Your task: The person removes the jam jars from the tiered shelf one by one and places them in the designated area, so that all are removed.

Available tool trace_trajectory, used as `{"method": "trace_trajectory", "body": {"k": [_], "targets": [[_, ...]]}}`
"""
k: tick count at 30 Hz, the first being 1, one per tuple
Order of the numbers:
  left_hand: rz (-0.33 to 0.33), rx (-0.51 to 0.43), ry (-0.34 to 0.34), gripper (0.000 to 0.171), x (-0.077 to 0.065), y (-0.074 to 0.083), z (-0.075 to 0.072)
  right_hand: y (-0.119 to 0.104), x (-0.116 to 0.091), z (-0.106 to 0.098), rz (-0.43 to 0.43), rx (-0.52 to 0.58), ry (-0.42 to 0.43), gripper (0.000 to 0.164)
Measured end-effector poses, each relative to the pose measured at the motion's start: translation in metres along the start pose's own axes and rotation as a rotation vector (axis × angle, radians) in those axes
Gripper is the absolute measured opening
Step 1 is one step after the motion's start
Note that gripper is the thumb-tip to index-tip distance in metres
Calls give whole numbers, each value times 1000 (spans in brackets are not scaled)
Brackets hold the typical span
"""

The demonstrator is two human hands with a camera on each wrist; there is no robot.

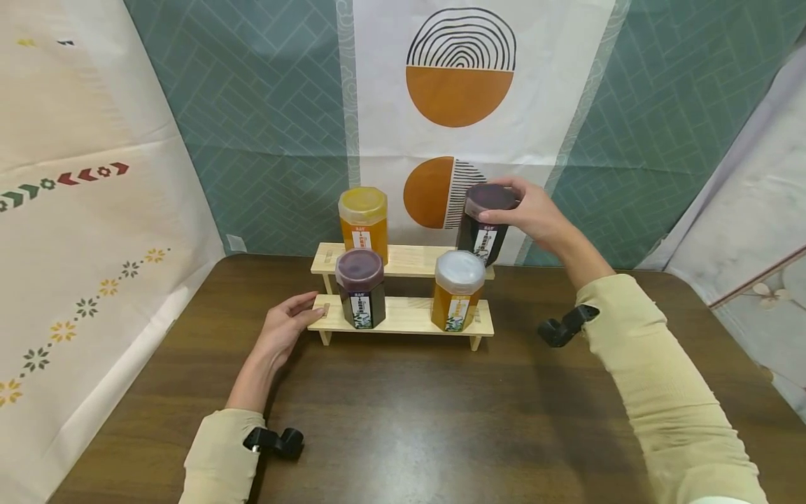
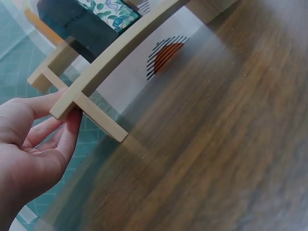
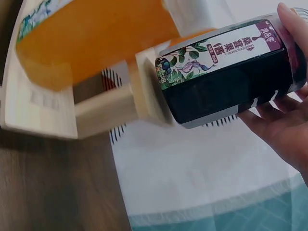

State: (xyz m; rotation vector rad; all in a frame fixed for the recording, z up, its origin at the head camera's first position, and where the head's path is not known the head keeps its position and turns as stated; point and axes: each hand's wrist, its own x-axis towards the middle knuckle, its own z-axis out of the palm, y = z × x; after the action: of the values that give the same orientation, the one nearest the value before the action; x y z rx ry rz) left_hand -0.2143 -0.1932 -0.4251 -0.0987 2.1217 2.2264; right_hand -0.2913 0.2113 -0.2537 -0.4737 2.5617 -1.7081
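My right hand (image 1: 535, 213) grips a dark purple jar (image 3: 226, 72) near its lid, thumb on one side and fingers on the other. The jar tilts at the right end of the upper tier of a two-tier wooden shelf (image 1: 409, 318); whether its base touches the board is hard to tell. My left hand (image 1: 286, 329) pinches the left end of the lower board, thumb above and fingers beneath, as the left wrist view shows. On the lower tier stand another dark purple jar (image 1: 361, 290) and an amber jar with a whitish lid (image 1: 458, 290). A yellow-lidded orange jar (image 1: 364, 224) stands upper left.
The shelf stands on a dark brown wooden table (image 1: 403, 420), near its back edge. Behind it hangs a green and white patterned cloth (image 1: 271, 140). A pale printed cloth (image 1: 82, 245) borders the left side, and a light marbled one (image 1: 749, 245) the right.
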Motion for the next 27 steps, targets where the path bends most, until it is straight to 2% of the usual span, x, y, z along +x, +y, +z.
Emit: {"method": "trace_trajectory", "body": {"k": [6,11,16,21,27], "targets": [[-3,-26,6,54,-1,4,-1,-1,-10,-20,-14,-6,41,63],[5,-44,7,53,1,6,0,9,-21,-40,8,24,79,63],[4,-50,8,53,2,7,0,25,-33,-55,61,-100,81,67],[0,-44,2,54,2,6,-1,48,-38,-57,75,-191,61,70],[-33,-33,4,54,-1,0,0,78,-44,-47,104,-184,25,72]]}}
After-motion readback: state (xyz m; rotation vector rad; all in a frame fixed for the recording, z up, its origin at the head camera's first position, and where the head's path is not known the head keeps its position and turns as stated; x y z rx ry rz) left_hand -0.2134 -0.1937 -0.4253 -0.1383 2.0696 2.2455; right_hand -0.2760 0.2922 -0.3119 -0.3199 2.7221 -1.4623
